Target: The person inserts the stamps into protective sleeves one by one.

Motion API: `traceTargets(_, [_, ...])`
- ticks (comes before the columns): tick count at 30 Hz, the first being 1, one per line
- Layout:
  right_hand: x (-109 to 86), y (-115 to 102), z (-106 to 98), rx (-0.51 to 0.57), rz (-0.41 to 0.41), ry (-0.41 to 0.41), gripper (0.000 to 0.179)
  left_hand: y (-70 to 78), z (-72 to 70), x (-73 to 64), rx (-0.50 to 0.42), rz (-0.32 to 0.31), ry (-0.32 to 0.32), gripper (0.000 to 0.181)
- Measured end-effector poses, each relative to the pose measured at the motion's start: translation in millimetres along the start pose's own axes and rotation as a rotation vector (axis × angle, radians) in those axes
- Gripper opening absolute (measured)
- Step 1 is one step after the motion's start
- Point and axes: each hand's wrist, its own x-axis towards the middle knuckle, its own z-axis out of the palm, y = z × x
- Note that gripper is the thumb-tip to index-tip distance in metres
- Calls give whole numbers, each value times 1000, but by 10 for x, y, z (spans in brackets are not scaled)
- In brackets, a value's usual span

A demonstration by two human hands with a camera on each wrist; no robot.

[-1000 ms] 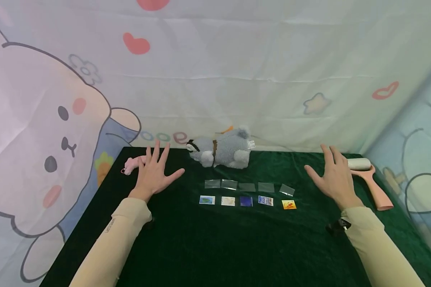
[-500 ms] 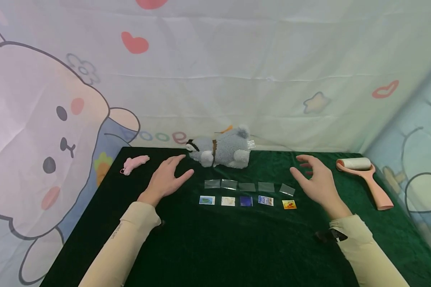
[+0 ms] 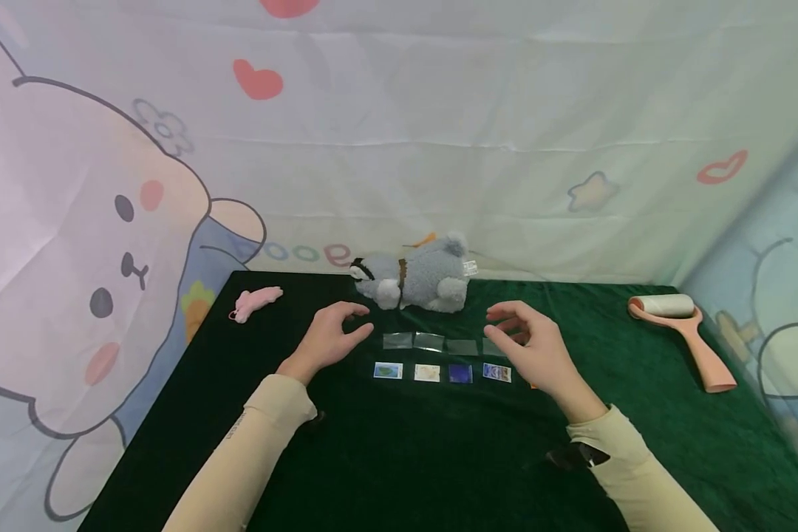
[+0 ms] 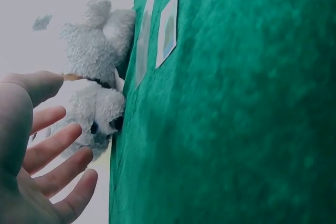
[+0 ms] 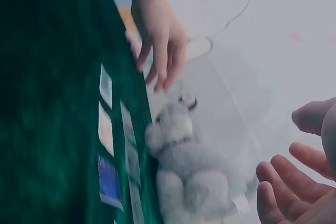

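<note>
My left hand (image 3: 329,336) hovers left of the row of clear plastic sleeves (image 3: 428,341), its fingers loosely bent and nothing in it. Over the right end of that row is my right hand (image 3: 535,347), also holding nothing, thumb and fingers apart. It overlaps part of the rightmost sleeves and hides most of an orange card. Nearer me lie several small stamp-like picture cards, among them a green-and-blue one (image 3: 389,371), a cream one (image 3: 427,373) and a dark blue one (image 3: 460,374). Both wrist views show bare palms with spread fingers.
A grey plush toy (image 3: 432,277) lies on its side at the back of the green cloth (image 3: 399,458). Pink lint roller (image 3: 701,355) at far right; small pink plush-like item (image 3: 256,301) at back left. A printed curtain (image 3: 492,140) hangs behind.
Both hands have moved inward toward the sleeves and cards, the right one farther. Their outspread fingers have relaxed and bent. The pink item and lint roller have come fully into sight.
</note>
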Motion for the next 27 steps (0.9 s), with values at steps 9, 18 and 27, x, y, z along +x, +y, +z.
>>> traceTargets(9, [39, -120, 347, 168, 24, -88, 22, 44, 121, 60, -43, -10, -26, 40])
traceTargets(18, [60, -84, 759, 242, 125, -161, 24, 91, 229, 144, -108, -38, -54, 40])
traceTargets(27, [82, -105, 1065, 366, 200, -197, 27, 116, 334, 222, -84, -104, -127, 35])
